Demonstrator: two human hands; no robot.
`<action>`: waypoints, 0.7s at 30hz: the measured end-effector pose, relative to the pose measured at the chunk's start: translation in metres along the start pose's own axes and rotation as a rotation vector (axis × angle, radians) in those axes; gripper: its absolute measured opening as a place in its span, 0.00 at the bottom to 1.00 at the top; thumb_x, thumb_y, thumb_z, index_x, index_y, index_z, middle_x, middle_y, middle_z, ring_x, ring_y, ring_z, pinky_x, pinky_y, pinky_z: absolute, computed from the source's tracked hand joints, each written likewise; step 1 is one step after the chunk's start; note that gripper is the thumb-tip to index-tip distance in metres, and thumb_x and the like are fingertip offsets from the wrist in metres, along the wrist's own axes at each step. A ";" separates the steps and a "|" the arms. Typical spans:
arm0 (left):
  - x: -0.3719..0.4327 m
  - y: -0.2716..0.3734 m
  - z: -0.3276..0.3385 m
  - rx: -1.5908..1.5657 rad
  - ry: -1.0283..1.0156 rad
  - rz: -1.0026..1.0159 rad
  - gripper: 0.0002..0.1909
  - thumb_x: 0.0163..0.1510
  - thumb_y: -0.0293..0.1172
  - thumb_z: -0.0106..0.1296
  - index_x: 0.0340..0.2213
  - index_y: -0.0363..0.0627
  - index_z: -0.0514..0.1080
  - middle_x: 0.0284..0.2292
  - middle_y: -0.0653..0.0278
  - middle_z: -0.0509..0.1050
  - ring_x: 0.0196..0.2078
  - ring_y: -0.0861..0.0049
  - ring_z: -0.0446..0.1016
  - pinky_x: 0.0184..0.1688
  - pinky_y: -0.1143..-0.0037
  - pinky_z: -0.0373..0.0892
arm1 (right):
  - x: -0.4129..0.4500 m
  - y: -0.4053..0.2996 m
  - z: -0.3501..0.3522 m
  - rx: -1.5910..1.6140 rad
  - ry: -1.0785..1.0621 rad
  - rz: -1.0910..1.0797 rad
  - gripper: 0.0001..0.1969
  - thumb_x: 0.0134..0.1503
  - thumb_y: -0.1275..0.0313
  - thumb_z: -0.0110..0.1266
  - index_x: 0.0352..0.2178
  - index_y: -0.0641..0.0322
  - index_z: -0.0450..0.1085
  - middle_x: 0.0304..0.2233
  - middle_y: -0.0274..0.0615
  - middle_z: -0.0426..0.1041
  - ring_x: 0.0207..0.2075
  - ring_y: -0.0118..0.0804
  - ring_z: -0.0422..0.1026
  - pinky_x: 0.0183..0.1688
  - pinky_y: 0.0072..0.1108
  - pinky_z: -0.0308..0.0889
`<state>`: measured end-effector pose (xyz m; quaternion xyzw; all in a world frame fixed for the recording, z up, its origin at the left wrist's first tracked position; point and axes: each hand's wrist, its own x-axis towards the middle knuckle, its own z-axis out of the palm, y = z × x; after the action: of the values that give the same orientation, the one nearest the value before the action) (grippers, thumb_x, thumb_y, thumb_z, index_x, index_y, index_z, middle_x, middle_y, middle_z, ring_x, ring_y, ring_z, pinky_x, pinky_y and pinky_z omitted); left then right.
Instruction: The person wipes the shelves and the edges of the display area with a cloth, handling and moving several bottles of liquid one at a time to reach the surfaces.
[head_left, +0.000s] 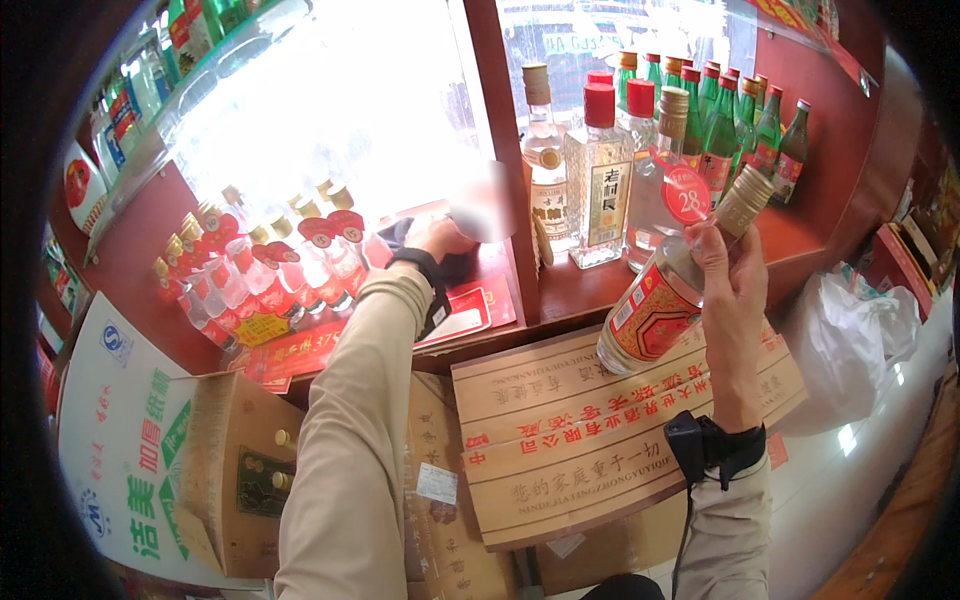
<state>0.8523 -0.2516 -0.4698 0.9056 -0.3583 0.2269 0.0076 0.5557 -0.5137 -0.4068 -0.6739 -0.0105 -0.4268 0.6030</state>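
My right hand grips the neck of a clear glass liquor bottle just below its gold screw cap. The bottle is tilted, its base over a cardboard carton. A round red price tag shows beside its neck. My left hand reaches into the left shelf bay and is closed on a dark cloth, partly hidden by the hand and a blurred patch. Left of that hand, several small clear bottles with gold caps and red tags stand in rows.
A wooden divider separates the bays. In the right bay stand a square clear bottle and several green bottles. An opened carton holds gold-capped bottles at lower left. A white plastic bag sits on the right.
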 end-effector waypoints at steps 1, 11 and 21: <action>0.005 0.015 0.000 -0.004 0.014 0.009 0.17 0.41 0.42 0.58 0.32 0.46 0.75 0.29 0.62 0.76 0.30 0.77 0.73 0.34 0.78 0.69 | 0.001 -0.001 -0.003 -0.007 0.008 -0.014 0.12 0.58 0.67 0.44 0.38 0.66 0.60 0.30 0.38 0.68 0.33 0.26 0.66 0.37 0.18 0.62; -0.032 0.076 -0.048 -2.052 -0.026 -0.566 0.12 0.49 0.25 0.47 0.38 0.44 0.62 0.27 0.62 0.68 0.24 0.75 0.70 0.26 0.76 0.70 | -0.005 -0.009 0.009 -0.324 0.034 -0.113 0.12 0.57 0.68 0.44 0.38 0.67 0.59 0.30 0.46 0.68 0.31 0.36 0.68 0.36 0.25 0.62; -0.071 0.037 -0.157 -2.087 -0.215 -0.077 0.13 0.50 0.23 0.42 0.39 0.39 0.65 0.35 0.60 0.72 0.36 0.74 0.72 0.39 0.78 0.70 | -0.007 -0.009 0.024 -0.315 0.008 -0.169 0.12 0.57 0.69 0.44 0.38 0.68 0.59 0.29 0.48 0.69 0.30 0.38 0.69 0.34 0.25 0.63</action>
<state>0.7193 -0.2051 -0.3641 0.4758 -0.3458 -0.2768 0.7599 0.5599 -0.4883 -0.4012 -0.7550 0.0024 -0.4750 0.4519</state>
